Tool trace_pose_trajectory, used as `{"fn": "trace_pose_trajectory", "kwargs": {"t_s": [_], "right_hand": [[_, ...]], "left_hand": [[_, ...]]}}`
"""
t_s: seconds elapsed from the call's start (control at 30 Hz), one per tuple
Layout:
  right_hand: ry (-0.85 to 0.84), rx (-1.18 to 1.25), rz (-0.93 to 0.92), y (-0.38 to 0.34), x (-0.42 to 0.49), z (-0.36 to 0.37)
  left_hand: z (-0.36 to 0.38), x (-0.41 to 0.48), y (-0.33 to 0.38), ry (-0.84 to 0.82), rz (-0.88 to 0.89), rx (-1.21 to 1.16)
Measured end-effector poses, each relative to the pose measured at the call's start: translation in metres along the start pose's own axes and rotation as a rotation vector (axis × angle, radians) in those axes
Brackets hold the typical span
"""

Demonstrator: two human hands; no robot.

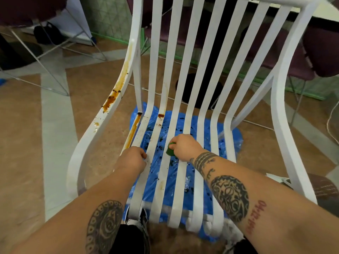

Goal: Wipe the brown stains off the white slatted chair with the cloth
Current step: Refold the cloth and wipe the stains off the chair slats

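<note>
Blue plastic sheet [200,129] on floor under white slatted chair [183,88]. Right hand [183,147] closed around green cloth [170,150] mid-seat; left hand [133,159] curled on a slat. Risk: brown stains [111,99] on the left arm rail (thick, wet-looking) may smear rather than lift.

The floor [23,136] is brown with pale grey bands crossing it. A crumpled blue plastic sheet [236,138], spattered with dark specks, lies directly on it beneath the white slatted chair [200,74], whose frame stands on the floor around the sheet.
</note>
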State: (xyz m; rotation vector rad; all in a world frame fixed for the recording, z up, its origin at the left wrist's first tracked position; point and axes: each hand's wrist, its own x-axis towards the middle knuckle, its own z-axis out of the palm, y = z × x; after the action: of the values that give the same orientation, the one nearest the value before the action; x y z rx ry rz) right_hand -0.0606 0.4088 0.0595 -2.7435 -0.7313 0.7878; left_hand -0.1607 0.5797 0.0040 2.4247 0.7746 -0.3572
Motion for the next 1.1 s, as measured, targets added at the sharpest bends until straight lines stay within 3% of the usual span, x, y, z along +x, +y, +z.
{"fn": "trace_pose_trajectory", "kwargs": {"t_s": [0.17,0.27,0.4,0.5,0.6,1.1], "right_hand": [[0.116,0.031,-0.095,-0.005,-0.027,0.037],[0.019,-0.053,-0.181,-0.012,-0.044,0.038],[-0.168,0.034,-0.076,-0.019,-0.042,0.014],[-0.009,0.159,-0.003,-0.021,-0.03,0.017],[0.109,0.116,-0.064,-0.025,-0.036,0.045],[-0.221,0.063,-0.228,-0.017,-0.083,0.058]], "left_hand": [[-0.001,0.002,0.0,-0.013,0.009,0.015],[-0.001,0.002,0.0,-0.007,-0.002,-0.005],[0.0,0.0,0.0,0.014,-0.022,-0.034],[0.002,-0.001,0.0,0.008,-0.026,-0.023],[0.0,-0.002,0.0,0.01,-0.012,-0.009],[-0.005,-0.018,0.003,0.024,0.009,-0.026]]}}
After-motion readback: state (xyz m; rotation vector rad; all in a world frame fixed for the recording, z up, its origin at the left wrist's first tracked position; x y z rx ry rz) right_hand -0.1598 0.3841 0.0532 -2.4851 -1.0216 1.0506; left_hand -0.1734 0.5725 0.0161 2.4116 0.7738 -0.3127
